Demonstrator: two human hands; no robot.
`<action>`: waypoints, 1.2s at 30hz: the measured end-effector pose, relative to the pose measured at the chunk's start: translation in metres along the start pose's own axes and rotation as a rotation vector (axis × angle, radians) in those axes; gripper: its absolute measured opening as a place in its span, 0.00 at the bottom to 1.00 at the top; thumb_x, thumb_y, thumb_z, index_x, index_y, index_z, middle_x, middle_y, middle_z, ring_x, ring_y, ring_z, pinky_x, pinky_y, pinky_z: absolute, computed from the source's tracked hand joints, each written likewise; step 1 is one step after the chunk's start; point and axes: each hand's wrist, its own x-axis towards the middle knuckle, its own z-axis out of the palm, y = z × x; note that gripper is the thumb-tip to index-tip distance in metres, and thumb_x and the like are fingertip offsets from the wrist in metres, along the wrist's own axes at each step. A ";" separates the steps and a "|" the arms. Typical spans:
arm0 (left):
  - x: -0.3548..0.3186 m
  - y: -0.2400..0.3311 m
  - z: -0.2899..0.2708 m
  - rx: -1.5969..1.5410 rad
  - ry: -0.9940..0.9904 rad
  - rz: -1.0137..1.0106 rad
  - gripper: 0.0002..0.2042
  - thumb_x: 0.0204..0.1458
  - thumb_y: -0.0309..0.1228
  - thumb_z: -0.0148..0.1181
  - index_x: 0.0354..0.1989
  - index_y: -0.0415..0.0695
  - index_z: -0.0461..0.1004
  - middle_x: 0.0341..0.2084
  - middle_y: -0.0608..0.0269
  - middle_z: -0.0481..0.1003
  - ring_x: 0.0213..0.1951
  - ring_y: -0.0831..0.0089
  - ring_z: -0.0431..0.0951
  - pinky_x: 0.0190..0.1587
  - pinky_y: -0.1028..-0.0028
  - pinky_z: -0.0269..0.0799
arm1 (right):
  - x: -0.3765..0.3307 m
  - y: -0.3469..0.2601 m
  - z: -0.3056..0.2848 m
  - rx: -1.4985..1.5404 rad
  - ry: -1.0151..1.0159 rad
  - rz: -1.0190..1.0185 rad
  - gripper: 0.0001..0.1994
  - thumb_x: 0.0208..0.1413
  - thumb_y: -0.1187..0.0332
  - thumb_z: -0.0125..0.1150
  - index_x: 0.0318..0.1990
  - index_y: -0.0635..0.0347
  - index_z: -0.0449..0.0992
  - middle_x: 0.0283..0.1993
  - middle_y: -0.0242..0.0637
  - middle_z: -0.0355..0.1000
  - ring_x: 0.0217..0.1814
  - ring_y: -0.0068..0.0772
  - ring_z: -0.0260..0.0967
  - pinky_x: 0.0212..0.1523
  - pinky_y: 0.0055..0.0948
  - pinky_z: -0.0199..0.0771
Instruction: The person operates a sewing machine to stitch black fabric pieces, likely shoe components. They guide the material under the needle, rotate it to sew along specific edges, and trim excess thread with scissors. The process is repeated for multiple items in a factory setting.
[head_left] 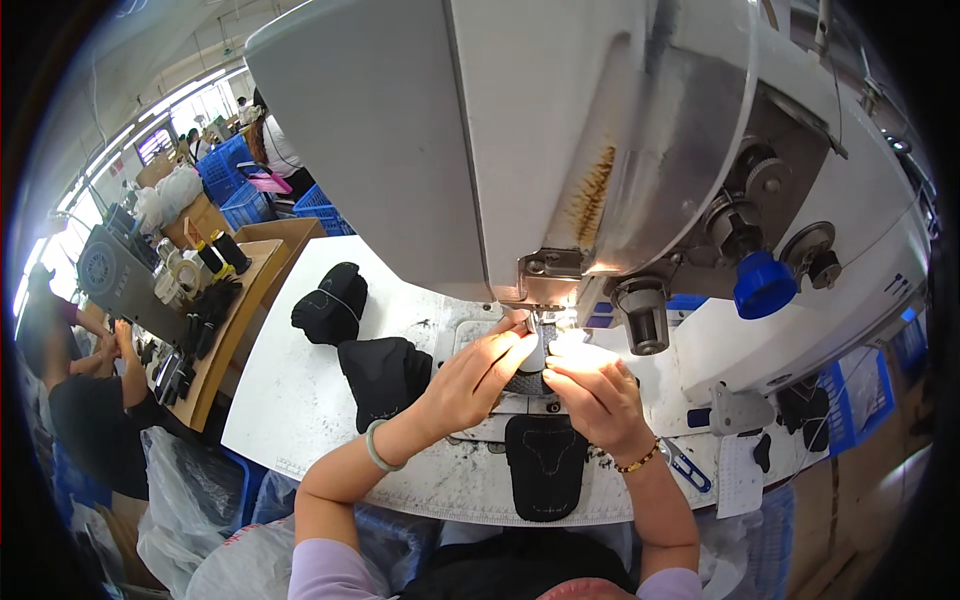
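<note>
Both my hands meet under the needle area of a large white sewing machine (370, 150). Between them lies a small dark textured fabric piece (527, 384) with a smooth light-grey part on top. My left hand (485, 368) pinches at its left side, fingertips close to the presser foot. On the other side my right hand (600, 388) is closed at the piece's right edge, its fingertips washed out by the lamp. A black pad (545, 468) with a stitched outline lies flat in front of my hands.
Left of my forearm sit a bundle of black pads (332, 303) and a stack of black pads (383, 380) on the white table (262, 420). Blue-handled thread snips (690, 470) lie by my right wrist. A co-worker (95, 430) works at a bench on the left.
</note>
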 end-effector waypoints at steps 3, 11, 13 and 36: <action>0.002 -0.004 0.003 0.025 0.038 0.025 0.17 0.43 0.15 0.54 0.45 0.31 0.69 0.45 0.47 0.70 0.50 0.52 0.73 0.50 0.65 0.74 | 0.000 0.001 0.002 -0.015 0.000 0.022 0.14 0.46 0.74 0.60 0.43 0.57 0.75 0.45 0.30 0.72 0.39 0.23 0.70 0.43 0.27 0.68; -0.001 -0.017 0.012 -0.028 0.079 0.027 0.14 0.42 0.15 0.54 0.41 0.32 0.70 0.42 0.47 0.71 0.46 0.53 0.75 0.45 0.66 0.76 | 0.002 0.000 0.008 -0.027 -0.008 0.111 0.16 0.45 0.74 0.61 0.45 0.54 0.75 0.36 0.24 0.71 0.32 0.20 0.68 0.42 0.27 0.67; -0.001 -0.021 0.014 -0.097 0.103 0.008 0.14 0.42 0.14 0.54 0.40 0.33 0.70 0.41 0.47 0.72 0.45 0.53 0.75 0.44 0.66 0.76 | 0.000 0.000 0.007 -0.054 -0.046 0.140 0.17 0.45 0.74 0.62 0.45 0.52 0.76 0.32 0.22 0.68 0.30 0.19 0.66 0.42 0.27 0.67; 0.008 -0.020 -0.014 -0.050 -0.028 -0.035 0.23 0.32 0.11 0.53 0.42 0.38 0.74 0.41 0.55 0.76 0.44 0.62 0.77 0.44 0.72 0.77 | -0.002 -0.003 0.016 -0.061 0.034 0.241 0.13 0.46 0.73 0.66 0.42 0.57 0.76 0.43 0.33 0.71 0.42 0.35 0.67 0.45 0.32 0.65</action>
